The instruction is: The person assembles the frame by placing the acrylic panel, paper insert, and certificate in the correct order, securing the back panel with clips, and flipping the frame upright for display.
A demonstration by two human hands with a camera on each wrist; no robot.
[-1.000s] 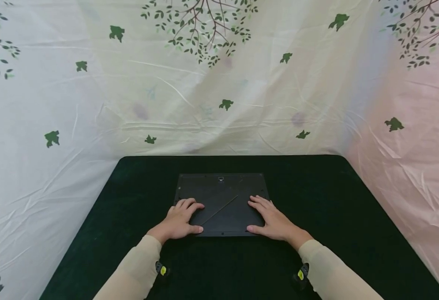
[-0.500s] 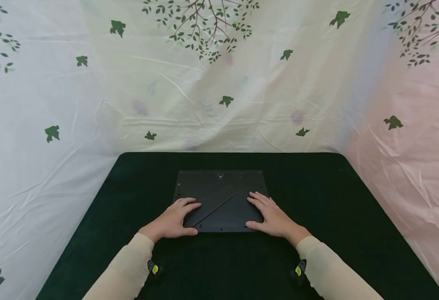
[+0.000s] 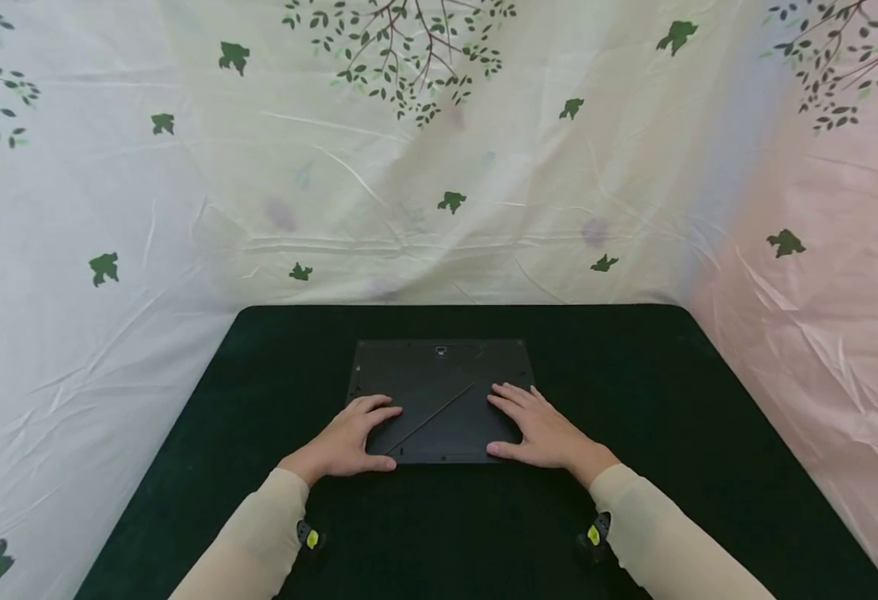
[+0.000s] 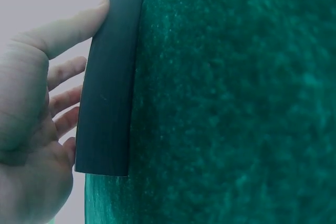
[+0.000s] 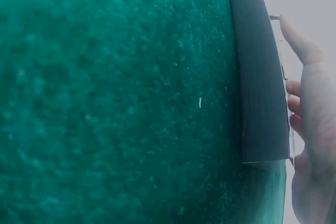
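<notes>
A flat, dark rectangular panel [image 3: 446, 433] lies on the dark green table, its long edge toward me. Small screw-like dots run along its edges, a small pale-outlined mark sits near its far edge, and a thin diagonal line crosses its face. My left hand [image 3: 349, 437] rests at its left side, fingers spread, thumb at the near edge. On the right side my right hand [image 3: 540, 429] lies the same way. In the left wrist view the panel's thick, plain side [image 4: 110, 103] shows, with the thumb at its upper edge. The right wrist view shows fingers behind the panel's side [image 5: 262, 93].
Dark green, fuzzy cloth covers the table [image 3: 439, 533]. A pale curtain [image 3: 379, 192] printed with leaves and birds hangs behind it and along both sides. A small dark device with a yellow-green spot [image 3: 311, 540] sits at each wrist.
My left hand has slid outward to the left along the panel, uncovering more of the diagonal line. More recently, my right hand has shifted slightly inward. The panel stays on the table.
</notes>
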